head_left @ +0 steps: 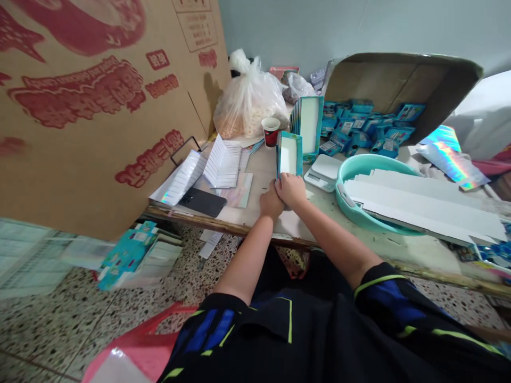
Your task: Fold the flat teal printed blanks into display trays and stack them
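A small teal box [289,154] with a white inside stands upright on the table [255,213] in front of me. Both hands grip its lower end: my left hand [270,201] from the left, my right hand [292,190] from the right, fingers curled. Behind it a taller teal box [308,125] stands open. A white scale [324,173] lies just right of my hands.
A teal basin [361,167] holds long white card strips [423,205]. A red paper cup [271,131], a plastic bag [249,101], stacked white sheets [221,162] and a dark phone [203,202] lie left. A big carton [99,106] stands left; another holds blue packs [367,127].
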Demonstrator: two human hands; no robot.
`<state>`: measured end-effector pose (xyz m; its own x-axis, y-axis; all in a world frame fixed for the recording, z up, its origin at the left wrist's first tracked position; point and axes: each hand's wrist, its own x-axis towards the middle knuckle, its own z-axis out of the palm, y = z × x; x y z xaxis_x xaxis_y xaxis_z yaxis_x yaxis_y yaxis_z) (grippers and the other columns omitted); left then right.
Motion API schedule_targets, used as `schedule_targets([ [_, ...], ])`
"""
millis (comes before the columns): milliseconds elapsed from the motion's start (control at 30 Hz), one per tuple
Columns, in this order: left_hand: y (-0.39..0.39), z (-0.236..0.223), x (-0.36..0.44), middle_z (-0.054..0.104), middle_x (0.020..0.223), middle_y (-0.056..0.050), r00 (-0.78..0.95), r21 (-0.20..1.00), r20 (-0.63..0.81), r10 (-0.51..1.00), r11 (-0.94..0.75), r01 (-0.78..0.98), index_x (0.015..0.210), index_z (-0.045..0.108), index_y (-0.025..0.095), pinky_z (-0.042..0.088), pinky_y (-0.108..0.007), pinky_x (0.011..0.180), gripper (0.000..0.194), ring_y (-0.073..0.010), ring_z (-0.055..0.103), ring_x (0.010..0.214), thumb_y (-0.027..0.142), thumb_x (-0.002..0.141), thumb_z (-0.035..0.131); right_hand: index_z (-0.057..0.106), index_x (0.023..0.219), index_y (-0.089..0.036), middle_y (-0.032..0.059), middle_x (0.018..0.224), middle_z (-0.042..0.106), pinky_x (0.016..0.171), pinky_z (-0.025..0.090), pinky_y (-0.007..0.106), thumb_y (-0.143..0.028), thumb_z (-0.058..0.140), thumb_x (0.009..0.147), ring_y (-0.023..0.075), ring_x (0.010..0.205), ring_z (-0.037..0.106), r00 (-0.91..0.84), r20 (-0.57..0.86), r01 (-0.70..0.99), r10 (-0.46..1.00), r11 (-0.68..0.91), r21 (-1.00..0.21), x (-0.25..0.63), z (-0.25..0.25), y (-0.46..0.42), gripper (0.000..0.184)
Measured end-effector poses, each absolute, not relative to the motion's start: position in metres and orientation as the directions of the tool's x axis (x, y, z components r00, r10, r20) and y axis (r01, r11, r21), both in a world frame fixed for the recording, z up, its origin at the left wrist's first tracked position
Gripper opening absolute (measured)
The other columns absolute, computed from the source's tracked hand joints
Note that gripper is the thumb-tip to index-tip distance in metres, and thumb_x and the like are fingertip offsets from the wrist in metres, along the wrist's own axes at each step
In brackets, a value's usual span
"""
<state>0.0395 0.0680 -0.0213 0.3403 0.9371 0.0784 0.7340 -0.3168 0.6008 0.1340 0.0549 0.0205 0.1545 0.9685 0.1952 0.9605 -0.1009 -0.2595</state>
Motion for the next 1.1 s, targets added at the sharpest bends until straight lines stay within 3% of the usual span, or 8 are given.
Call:
schedule_targets([
  [133,0.07,-0.023,0.031,0.078,0.093,-0.015,0.39,0.801,0.073,0.918,-0.287,0.525,0.141,0.055,0.016,0.047,-0.048,0.101,0.05,-0.0337,0.073,0.102,0.028,0.093,0.05,0.06,0.112,-0.014,0.0171,0.104,0.072,0.082,0.034,0.037,-0.029,0.033,0.106,0.03,0.099,0.064,0.169,0.176,0.953,0.97,-0.115,-0.281,0.142,0.017,0.051,0.031],
  [267,0.071,-0.02,0.0,0.077,0.086,-0.009,0.466,0.884,0.102,0.879,-0.295,0.363,0.134,0.062,0.017,0.055,-0.042,0.093,0.047,-0.0249,0.074,0.09,0.035,0.1,0.034,0.061,0.103,-0.017,0.0118,0.096,0.072,0.073,0.035,0.031,-0.03,0.042,0.105,0.0256,0.089,0.063,0.027,0.143,0.953,0.989,0.018,-0.302,0.171,0.016,0.021,0.023],
  [333,0.077,-0.013,-0.014,0.076,0.101,-0.011,0.372,0.916,0.219,0.902,-0.321,0.24,0.139,0.056,0.016,0.054,-0.043,0.098,0.051,-0.0245,0.072,0.101,0.045,0.1,0.039,0.062,0.095,-0.019,0.0087,0.093,0.071,0.074,0.036,0.03,-0.029,0.05,0.102,0.0234,0.088,0.062,-0.091,0.139,0.942,0.986,0.131,-0.309,0.187,0.016,0.0,0.018],
  [433,0.1,0.008,-0.015,0.061,0.14,-0.017,0.164,0.885,0.423,0.891,-0.445,0.137,0.149,0.045,0.021,0.045,-0.048,0.113,0.076,-0.0289,0.058,0.132,0.061,0.087,0.065,0.062,0.092,-0.019,0.008,0.093,0.07,0.078,0.039,0.03,-0.027,0.05,0.103,0.0227,0.089,0.06,-0.199,0.153,0.918,0.968,0.239,-0.316,0.203,0.018,-0.03,0.018],
  [533,0.133,0.031,0.009,0.044,0.157,-0.019,0.2,0.847,0.492,0.847,-0.519,0.112,0.152,0.038,0.024,0.036,-0.049,0.12,0.099,-0.0318,0.042,0.148,0.07,0.074,0.077,0.063,0.093,-0.018,0.0102,0.095,0.069,0.085,0.039,0.034,-0.025,0.048,0.104,0.0252,0.093,0.059,-0.207,0.198,0.914,0.958,0.262,-0.311,0.208,0.017,-0.043,0.019],
  [700,0.169,0.049,0.056,0.063,0.137,-0.017,0.338,0.91,0.391,0.856,-0.414,-0.005,0.134,0.058,0.02,0.047,-0.043,0.11,0.085,-0.0308,0.059,0.131,0.079,0.074,0.07,0.063,0.089,-0.018,0.0103,0.09,0.067,0.085,0.037,0.036,-0.025,0.047,0.104,0.0259,0.089,0.057,-0.035,0.39,0.937,0.92,0.166,-0.307,0.204,0.002,-0.035,0.023],
  [867,0.175,0.028,0.066,0.074,0.107,-0.009,0.23,0.938,0.342,0.911,-0.347,-0.018,0.113,0.07,0.017,0.054,-0.036,0.093,0.07,-0.0256,0.069,0.104,0.077,0.075,0.069,0.064,0.088,-0.02,0.0077,0.086,0.064,0.083,0.035,0.036,-0.029,0.046,0.106,0.025,0.087,0.054,0.042,0.46,0.943,0.887,0.117,-0.313,0.194,-0.02,-0.024,0.027],
  [1100,0.181,-0.011,0.065,0.073,0.107,-0.009,0.186,0.919,0.38,0.906,-0.347,-0.187,0.122,0.064,0.018,0.053,-0.031,0.086,0.082,-0.0212,0.069,0.097,0.081,0.07,0.071,0.066,0.096,-0.021,0.0067,0.088,0.062,0.087,0.036,0.037,-0.027,0.045,0.106,0.0248,0.089,0.053,0.059,0.515,0.94,0.855,0.126,-0.317,0.196,-0.033,-0.024,0.024],
])
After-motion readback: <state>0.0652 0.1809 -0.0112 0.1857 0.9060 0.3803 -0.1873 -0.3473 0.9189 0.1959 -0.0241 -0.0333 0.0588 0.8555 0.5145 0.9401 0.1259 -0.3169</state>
